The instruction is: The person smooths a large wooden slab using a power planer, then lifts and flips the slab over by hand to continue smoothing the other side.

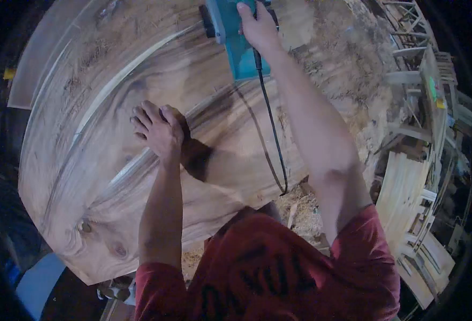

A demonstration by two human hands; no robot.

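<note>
A large wooden slab (123, 203) with dark curving grain and pale streaks spreads in front of me. At the top of the view, my right hand (260, 29) is closed round the handle of a teal electric planer (242, 60), which rests on the slab. Its underside is hidden. From the planer a black power cord (272, 128) hangs back towards my body, its shadow falling beside it. My left hand (162, 128) lies on the slab left of the planer, fingers spread and holding nothing.
Wood shavings (321, 72) are strewn over the slab's far and right parts. More sawdust (303, 208) lies below its near edge. Pale boards (399, 187) and offcuts are stacked at the right. A slatted wooden frame (410, 24) stands at the upper right.
</note>
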